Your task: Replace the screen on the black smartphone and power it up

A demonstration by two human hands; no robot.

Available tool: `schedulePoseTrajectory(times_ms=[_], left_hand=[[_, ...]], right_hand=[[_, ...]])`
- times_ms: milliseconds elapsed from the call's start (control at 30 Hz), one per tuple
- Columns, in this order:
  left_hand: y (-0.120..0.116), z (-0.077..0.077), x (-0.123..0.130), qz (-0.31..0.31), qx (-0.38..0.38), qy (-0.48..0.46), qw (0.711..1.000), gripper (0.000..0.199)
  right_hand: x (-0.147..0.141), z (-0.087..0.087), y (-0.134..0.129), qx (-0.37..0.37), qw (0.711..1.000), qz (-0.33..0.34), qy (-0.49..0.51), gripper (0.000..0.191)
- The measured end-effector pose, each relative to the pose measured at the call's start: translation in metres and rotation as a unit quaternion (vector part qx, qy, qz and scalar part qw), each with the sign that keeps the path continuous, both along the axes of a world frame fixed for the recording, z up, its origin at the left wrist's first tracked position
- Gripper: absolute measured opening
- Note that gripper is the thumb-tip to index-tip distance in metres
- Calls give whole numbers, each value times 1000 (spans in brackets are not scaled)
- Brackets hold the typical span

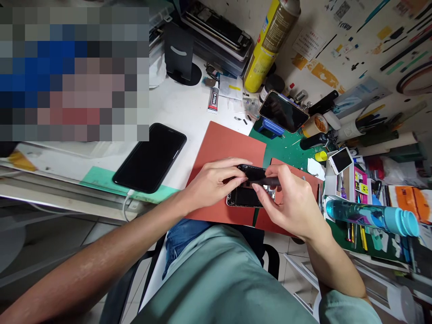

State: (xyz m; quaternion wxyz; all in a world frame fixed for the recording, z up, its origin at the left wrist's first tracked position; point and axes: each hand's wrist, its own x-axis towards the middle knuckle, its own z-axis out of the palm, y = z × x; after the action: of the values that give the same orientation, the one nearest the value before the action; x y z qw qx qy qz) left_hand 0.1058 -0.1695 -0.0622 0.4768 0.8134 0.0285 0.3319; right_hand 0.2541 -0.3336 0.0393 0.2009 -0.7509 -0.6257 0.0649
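A pale wall point(317, 27) marked with scattered coloured shapes and bearing a paper notice point(308, 43) rises behind a white desk point(187, 118) with a teal strip point(96, 174) along its front edge. Below lies a tiled floor point(104, 231), where parts of a black chair point(274, 257) and white-framed furniture point(380, 288) show. Light falls brightly on the desk; the lower left sits in shadow.

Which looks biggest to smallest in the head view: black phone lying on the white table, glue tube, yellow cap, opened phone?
1. Black phone or opened phone: can't tell which; the second is partly covered
2. Glue tube
3. Yellow cap
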Motion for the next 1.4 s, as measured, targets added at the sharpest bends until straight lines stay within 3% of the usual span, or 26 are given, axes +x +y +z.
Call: schedulePoseTrajectory(times_ms=[133,233,400,600,1100,1200,1300,1367,1400], left_hand=[[0,0,-1,2,3,3,1000,17],[0,-1,-1,5,4,3,1000,16],[-1,-3,0,2,19,10,1000,19],[-2,-5,1,-15,30,3,999,17],[0,-4,0,-28,43,9,999,17],[1,-4,-2,-24,42,18,999,18],[2,-5,-4,-9,42,38,998,16],[3,-5,-5,-7,40,43,998,15],[3,-5,-5,-7,41,42,998,15]], right_hand=[[2,-3,-8,44,998,-32,11,5],[4,-4,-19,99,990,-91,47,11],[4,-10,-35,191,940,-215,183,18],[1,-20,-34,201,910,-224,284,21],[0,-19,-36,192,912,-247,265,22],[1,-16,-53,268,887,-299,229,23],[4,-24,-80,357,838,-374,174,27],[7,-39,-100,355,829,-413,125,26],[8,-49,-108,330,839,-424,83,22]])
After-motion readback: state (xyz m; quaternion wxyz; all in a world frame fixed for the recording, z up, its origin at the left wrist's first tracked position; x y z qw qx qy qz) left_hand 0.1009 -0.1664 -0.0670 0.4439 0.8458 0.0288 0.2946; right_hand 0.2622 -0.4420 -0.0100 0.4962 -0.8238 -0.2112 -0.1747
